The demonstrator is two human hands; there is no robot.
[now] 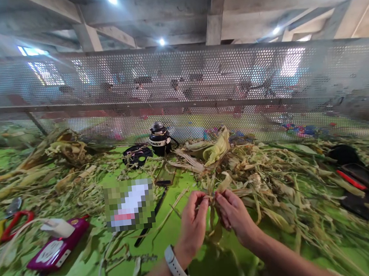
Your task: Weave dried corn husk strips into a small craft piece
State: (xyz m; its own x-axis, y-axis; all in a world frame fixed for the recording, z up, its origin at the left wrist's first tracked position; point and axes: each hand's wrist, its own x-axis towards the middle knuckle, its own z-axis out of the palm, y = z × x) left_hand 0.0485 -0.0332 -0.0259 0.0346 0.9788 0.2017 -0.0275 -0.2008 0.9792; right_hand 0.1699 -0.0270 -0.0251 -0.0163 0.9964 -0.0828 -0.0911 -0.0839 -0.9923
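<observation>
My left hand (pixel 194 222) and my right hand (pixel 234 214) meet over the green table (pixel 87 275), both with fingers pinched on a strip of dry corn husk (pixel 214 196) between them. A white wristband (pixel 177 266) sits on my left wrist. The husk strip hangs down below the fingers. A big heap of dry corn husks (pixel 274 177) spreads right beside and behind my right hand.
A magenta power bank (pixel 56 248) with a white plug and cable lies at left, near red-handled scissors (pixel 12 224). A black jar (pixel 159 139) and black lid (pixel 136 154) stand at the back. Dark tools (pixel 357 185) lie at right. A perforated metal screen (pixel 198 84) closes the far edge.
</observation>
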